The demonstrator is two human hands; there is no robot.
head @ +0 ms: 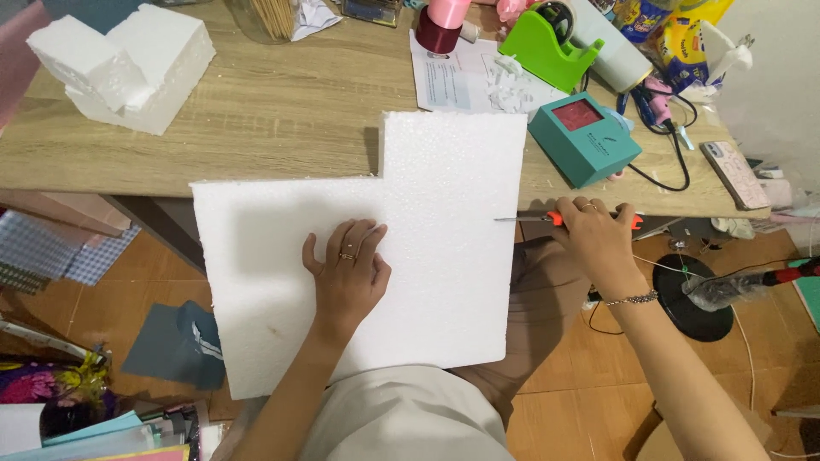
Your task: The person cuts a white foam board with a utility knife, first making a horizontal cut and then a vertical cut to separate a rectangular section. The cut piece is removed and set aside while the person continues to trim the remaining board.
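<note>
Pressing flat on the foam sheet, the left hand lies palm down with fingers spread, near the sheet's centre; this reads as a hold-down to keep the light board from shifting. The sheet is white, L-shaped, with a notch missing at its 11 o'clock corner. Its far part rests on the table; its near part overhangs the edge toward the person's lap.

The right hand, at 3 o'clock of the sheet, is closed around the orange handle of a knife. The blade lies level, its tip entering the sheet's right edge and pointing toward 9 o'clock. The grip sits just outside the foam, so the blade, not the fist, meets the edge. The two hands are well apart, one on each side of the blade tip.

At 11 o'clock on the table stand foam blocks, clear of the sheet. At 1 o'clock, a teal box sits just beside the sheet's far right corner, with a green tape dispenser beyond it and ribbon spools at 12 o'clock. Papers and scraps lie on the floor at 8 o'clock.
</note>
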